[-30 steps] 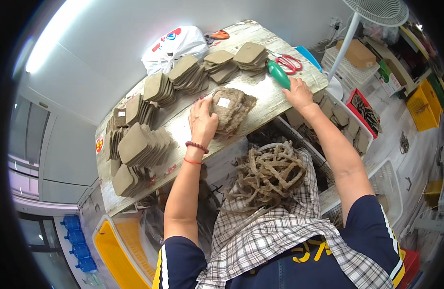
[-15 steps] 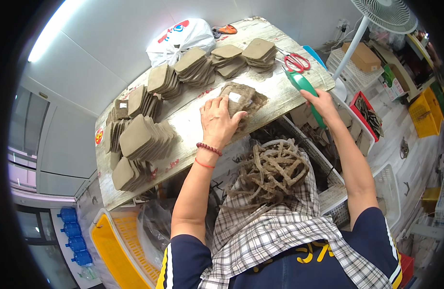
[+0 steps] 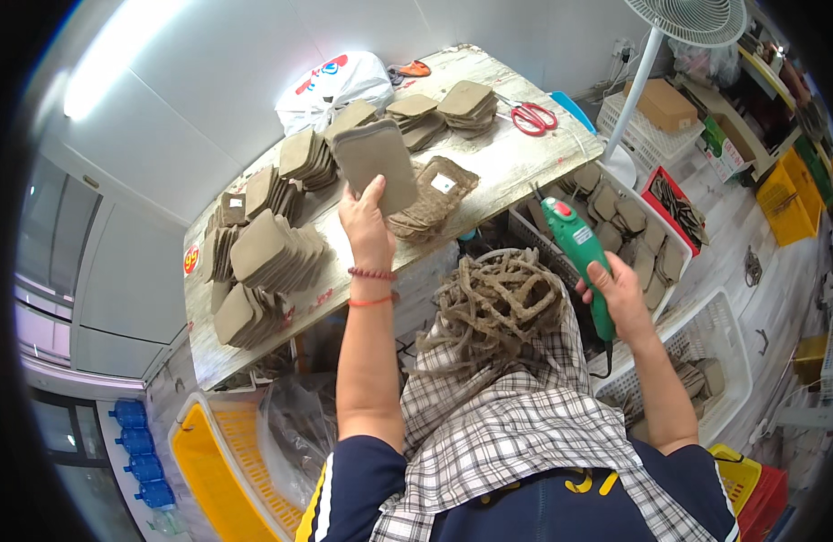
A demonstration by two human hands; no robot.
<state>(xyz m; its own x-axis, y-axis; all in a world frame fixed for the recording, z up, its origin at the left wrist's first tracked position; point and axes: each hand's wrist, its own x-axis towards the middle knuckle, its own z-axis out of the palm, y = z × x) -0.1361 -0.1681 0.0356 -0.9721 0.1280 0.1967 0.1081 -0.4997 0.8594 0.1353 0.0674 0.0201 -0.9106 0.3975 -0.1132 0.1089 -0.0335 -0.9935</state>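
Note:
A flat grey-brown fabric pad (image 3: 379, 167) with rounded corners is gripped upright in my left hand (image 3: 367, 226), thumb on its near face. It is raised over the table, partly hiding the stacks behind. Just right of it lies a fuzzy brown stack of pads (image 3: 435, 200) with a white label on top. My right hand (image 3: 622, 298) is wrapped round a green handheld electric tool (image 3: 581, 242) with a red button, a thin tip and a black cord, held off the table's near edge. Between my arms, brown fabric strips (image 3: 502, 298) are heaped on my checked apron (image 3: 489, 443).
Several stacks of pads (image 3: 276, 248) line the table (image 3: 543, 149). Red-handled scissors (image 3: 532, 118) and a white plastic bag (image 3: 335, 88) lie at its far side. A white crate (image 3: 674, 262) of pads stands right, a yellow basket (image 3: 222, 461) lower left, a fan (image 3: 647, 99) far right.
My left hand has left the labelled stack and now holds a pad up, further left. My right hand has lowered the green tool from above the table toward me.

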